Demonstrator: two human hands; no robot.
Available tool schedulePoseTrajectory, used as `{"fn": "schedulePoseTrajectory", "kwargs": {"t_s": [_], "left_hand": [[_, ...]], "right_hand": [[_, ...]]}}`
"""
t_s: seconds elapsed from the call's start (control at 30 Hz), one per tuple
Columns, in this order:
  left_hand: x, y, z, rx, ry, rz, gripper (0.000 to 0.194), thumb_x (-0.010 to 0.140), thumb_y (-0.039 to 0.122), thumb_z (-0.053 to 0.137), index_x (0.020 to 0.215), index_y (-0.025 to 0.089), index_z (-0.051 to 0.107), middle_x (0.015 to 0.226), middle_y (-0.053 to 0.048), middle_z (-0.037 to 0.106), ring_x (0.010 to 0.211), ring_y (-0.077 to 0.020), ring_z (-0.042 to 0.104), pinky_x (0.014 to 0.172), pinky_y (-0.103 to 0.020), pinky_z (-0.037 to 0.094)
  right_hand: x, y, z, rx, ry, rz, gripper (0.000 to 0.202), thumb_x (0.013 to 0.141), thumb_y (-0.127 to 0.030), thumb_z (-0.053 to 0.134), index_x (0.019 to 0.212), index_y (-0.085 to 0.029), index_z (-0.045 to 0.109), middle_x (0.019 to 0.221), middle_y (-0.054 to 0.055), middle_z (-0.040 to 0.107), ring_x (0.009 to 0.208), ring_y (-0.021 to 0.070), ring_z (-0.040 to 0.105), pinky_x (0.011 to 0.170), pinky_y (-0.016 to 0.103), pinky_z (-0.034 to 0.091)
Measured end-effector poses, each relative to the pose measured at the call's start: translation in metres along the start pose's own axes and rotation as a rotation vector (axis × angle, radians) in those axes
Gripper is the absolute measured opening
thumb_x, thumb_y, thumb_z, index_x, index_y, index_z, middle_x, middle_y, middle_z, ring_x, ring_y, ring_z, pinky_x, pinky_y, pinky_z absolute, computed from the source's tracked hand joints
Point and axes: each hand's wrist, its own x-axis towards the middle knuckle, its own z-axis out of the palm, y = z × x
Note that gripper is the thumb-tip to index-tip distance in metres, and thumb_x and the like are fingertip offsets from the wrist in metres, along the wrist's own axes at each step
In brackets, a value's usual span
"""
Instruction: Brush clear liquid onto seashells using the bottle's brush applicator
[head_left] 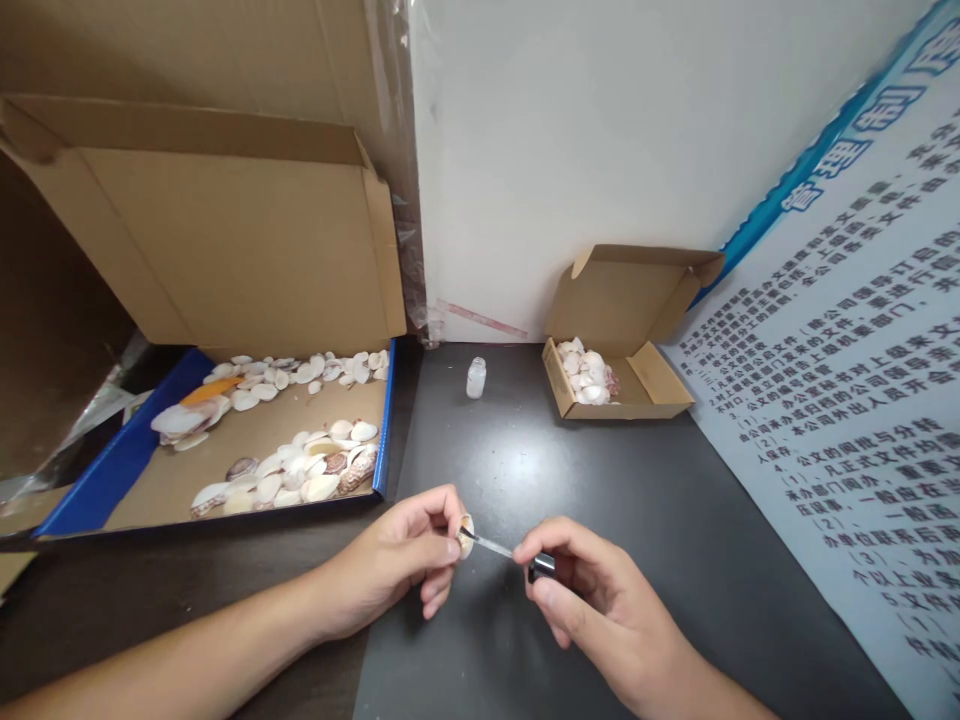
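Between the thumb and fingers of my left hand [420,555] is a small pale seashell [466,538], held on edge above the dark table. My right hand [592,600] grips the black cap of a small brush [491,545], whose clear stem points left. The dark brush tip meets the shell, at or very near its surface. Farther back stands a small uncapped glass bottle [476,380] with whitish contents. Part of the shell is hidden behind my left fingers.
At the left lies an open blue-edged cardboard box [225,470] with many shells in groups. A smaller open cardboard box [637,405] at the back right holds a heap of shells. A white wall [585,130] and a printed board [840,350] bound the table [465,650].
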Motion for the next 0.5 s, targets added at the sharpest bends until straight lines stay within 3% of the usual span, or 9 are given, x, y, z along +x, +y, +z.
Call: {"fn": "schedulePoseTrajectory", "kwargs": {"t_s": [0.17, 0.33, 0.5], "left_hand": [[0.0007, -0.0034, -0.0026, 0.037, -0.030, 0.032, 0.026, 0.081, 0.030, 0.072, 0.079, 0.018, 0.049, 0.067, 0.006, 0.047, 0.045, -0.0032, 0.042, 0.045, -0.018, 0.042], [0.0004, -0.0047, -0.0028, 0.063, -0.045, 0.038, 0.029, 0.082, 0.033, 0.072, 0.080, 0.019, 0.047, 0.065, 0.008, 0.046, 0.044, -0.0027, 0.040, 0.044, -0.017, 0.041], [-0.0013, -0.0045, -0.0020, 0.086, -0.050, 0.034, 0.030, 0.082, 0.035, 0.072, 0.079, 0.018, 0.047, 0.066, 0.008, 0.046, 0.044, -0.0019, 0.039, 0.045, -0.017, 0.041]], "right_hand": [[0.0025, -0.0015, 0.0008, -0.130, 0.077, -0.025, 0.018, 0.093, -0.035, 0.056, 0.098, -0.020, 0.065, 0.066, -0.003, 0.051, 0.060, 0.0129, 0.048, 0.057, 0.024, 0.037], [0.0009, -0.0030, 0.0010, -0.079, 0.023, -0.076, 0.018, 0.094, -0.034, 0.053, 0.101, -0.021, 0.064, 0.068, -0.003, 0.053, 0.058, 0.0120, 0.049, 0.056, 0.023, 0.039], [0.0007, -0.0027, 0.0012, -0.172, 0.074, -0.102, 0.015, 0.095, -0.030, 0.052, 0.100, -0.022, 0.064, 0.072, -0.002, 0.056, 0.063, 0.0129, 0.051, 0.059, 0.023, 0.040]]}}
